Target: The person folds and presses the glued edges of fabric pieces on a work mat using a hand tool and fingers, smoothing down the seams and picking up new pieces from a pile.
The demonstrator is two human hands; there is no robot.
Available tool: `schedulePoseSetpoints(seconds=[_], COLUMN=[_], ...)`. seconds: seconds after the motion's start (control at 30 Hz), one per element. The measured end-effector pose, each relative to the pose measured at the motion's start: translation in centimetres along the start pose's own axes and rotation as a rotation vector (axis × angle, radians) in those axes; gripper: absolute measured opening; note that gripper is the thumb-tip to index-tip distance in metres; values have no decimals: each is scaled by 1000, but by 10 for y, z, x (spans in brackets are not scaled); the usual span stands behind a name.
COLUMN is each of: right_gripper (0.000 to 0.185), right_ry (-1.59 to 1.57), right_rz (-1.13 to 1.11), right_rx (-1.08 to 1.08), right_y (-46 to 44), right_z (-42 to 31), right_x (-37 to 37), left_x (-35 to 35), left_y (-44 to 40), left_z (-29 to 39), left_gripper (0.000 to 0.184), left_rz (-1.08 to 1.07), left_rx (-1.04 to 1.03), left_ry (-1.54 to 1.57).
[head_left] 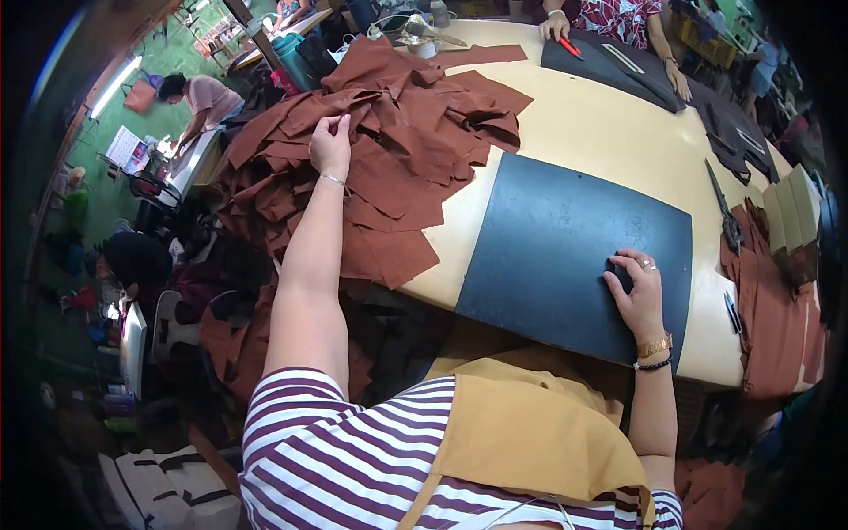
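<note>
My left hand point(331, 148) reaches into a large heap of reddish-brown fabric pieces point(411, 185) on the left of the table. Its thumb and fingers are pinched on the edge of a fabric piece point(360, 99) near the top of the heap. A smooth black board point(556, 238) lies flat at the table's front edge, right of the heap. My right hand point(639, 290) rests on the board's right part with fingers curled. Something small and dark seems to be between thumb and fingers, but I cannot make out what.
Across the table point(601, 124), another person's hands are on dark fabric point(609, 66), one with a red tool point(571, 48). Scissors point(728, 212), a small blue tool point(732, 312), stacked brown fabric point(768, 309) and folded card point(792, 212) lie at the right.
</note>
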State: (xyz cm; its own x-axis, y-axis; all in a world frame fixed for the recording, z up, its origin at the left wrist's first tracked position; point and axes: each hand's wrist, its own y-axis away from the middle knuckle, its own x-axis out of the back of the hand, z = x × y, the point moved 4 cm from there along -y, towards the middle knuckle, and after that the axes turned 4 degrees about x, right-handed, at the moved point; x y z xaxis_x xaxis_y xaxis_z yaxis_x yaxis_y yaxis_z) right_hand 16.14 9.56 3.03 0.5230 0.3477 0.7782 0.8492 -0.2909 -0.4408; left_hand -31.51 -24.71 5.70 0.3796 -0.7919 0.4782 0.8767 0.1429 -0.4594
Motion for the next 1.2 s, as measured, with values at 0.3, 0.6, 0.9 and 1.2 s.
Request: schedulePoseSetpoints(seconds=[0.3, 0.6, 0.9, 1.2], right_gripper=[23, 23, 22, 22], right_ry=[-4, 22, 68, 78], right_rz=[3, -16, -55, -52], right_rx=[-33, -48, -72, -52], right_y=[1, -2, -6, -6], right_z=[0, -4, -10, -9], right_x=[-1, 0, 0, -2], left_x=[2, 53, 45, 50], left_y=[-45, -106, -133, -160], left_z=[0, -66, -94, -19], left_gripper=[41, 44, 48, 28], left_rz=[59, -165, -310, 202], left_rx=[-84, 125, 82, -223], left_ry=[-471, -962, -1079, -39])
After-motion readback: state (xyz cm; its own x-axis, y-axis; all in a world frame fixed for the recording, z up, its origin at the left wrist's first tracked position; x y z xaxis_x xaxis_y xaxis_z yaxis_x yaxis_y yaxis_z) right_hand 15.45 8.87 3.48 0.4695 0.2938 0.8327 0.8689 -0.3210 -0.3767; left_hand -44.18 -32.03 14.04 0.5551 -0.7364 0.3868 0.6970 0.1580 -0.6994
